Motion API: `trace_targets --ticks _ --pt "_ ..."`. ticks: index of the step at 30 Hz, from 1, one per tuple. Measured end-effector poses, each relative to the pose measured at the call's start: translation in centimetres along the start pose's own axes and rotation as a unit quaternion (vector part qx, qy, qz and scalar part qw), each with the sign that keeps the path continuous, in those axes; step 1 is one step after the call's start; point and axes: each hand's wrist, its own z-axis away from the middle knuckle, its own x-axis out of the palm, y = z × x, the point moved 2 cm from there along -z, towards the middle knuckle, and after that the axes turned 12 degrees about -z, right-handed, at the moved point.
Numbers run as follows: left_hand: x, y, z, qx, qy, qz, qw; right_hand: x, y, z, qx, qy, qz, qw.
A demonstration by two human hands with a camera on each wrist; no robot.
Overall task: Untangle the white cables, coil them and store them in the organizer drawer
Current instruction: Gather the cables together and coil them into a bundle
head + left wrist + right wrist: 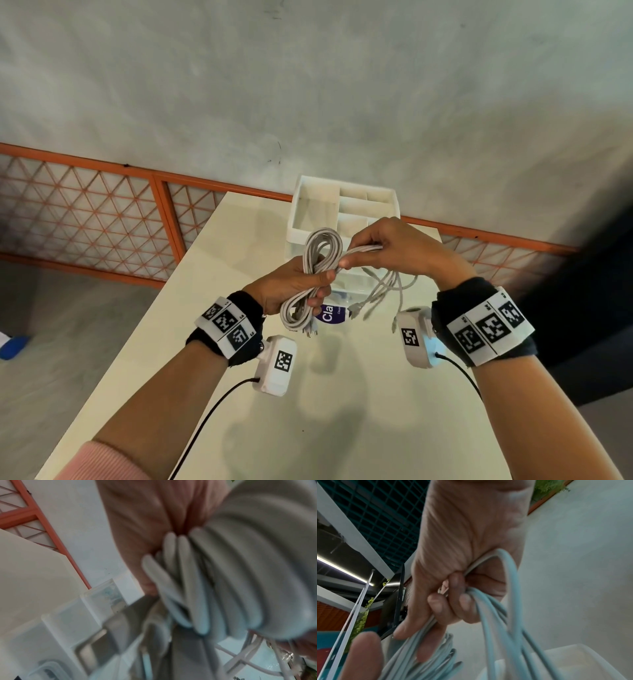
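The scene was viewed from the head camera, aimed forward and down over both forearms, the surface [212, 342] and the wall behind. The left wrist camera was held very close beneath the left hand [145, 520], facing along it, so that the cable bundle [231, 581] was blurred. The right wrist camera was tilted upward along the right hand [462, 534], toward the ceiling. The bundle and the organizer [342, 205] were shared by all three views.

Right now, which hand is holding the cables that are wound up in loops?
The left hand. It grips the coiled white cables at their middle, loops showing above and below. The right hand only holds straight strands, with loose ends dangling beneath it.
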Motion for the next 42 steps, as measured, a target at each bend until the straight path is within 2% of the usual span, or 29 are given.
trace_targets --ticks 5,12,16,18,21,24,27,30,36,42 --pt "-0.1 0.0 0.1 -0.044 0.040 -0.091 0.994 0.3 -0.2 -0.5 -0.018 -0.008 0.020 1.000" --pt "0.7 -0.1 -0.4 -0.105 0.077 -0.238 0.962 1.7 -0.2 -1.4 -0.024 -0.030 0.083 0.996" --pt "2.1 -0.3 -0.7 -0.106 0.084 -0.266 0.954 1.8 -1.0 -1.8 -0.027 -0.035 0.027 0.999" --pt "2.5 -0.7 -0.7 -0.123 0.082 -0.267 0.952 1.9 -0.8 -1.9 -0.024 -0.020 0.013 0.999" --pt "2.5 -1.4 -0.4 -0.159 0.075 -0.214 0.961 1.8 0.1 -2.1 -0.005 0.006 0.026 1.000" --pt "2.5 -2.0 0.0 -0.198 0.052 -0.172 0.964 2.0 1.4 -2.2 0.025 0.005 0.001 1.000" --pt "2.2 -2.0 0.3 -0.226 0.011 -0.127 0.966 2.0 2.4 -1.9 0.043 -0.020 -0.068 0.997" --pt "1.9 -1.9 0.4 -0.225 0.000 -0.111 0.968 1.9 3.0 -1.5 0.059 -0.061 -0.121 0.989" --pt "1.4 -2.4 0.3 -0.178 0.021 -0.143 0.973 1.4 2.7 -1.4 0.020 -0.056 -0.101 0.993" --pt "0.6 -3.7 0.7 -0.083 -0.012 0.011 0.996 0.8 2.8 -1.1 0.048 -0.060 -0.142 0.987"
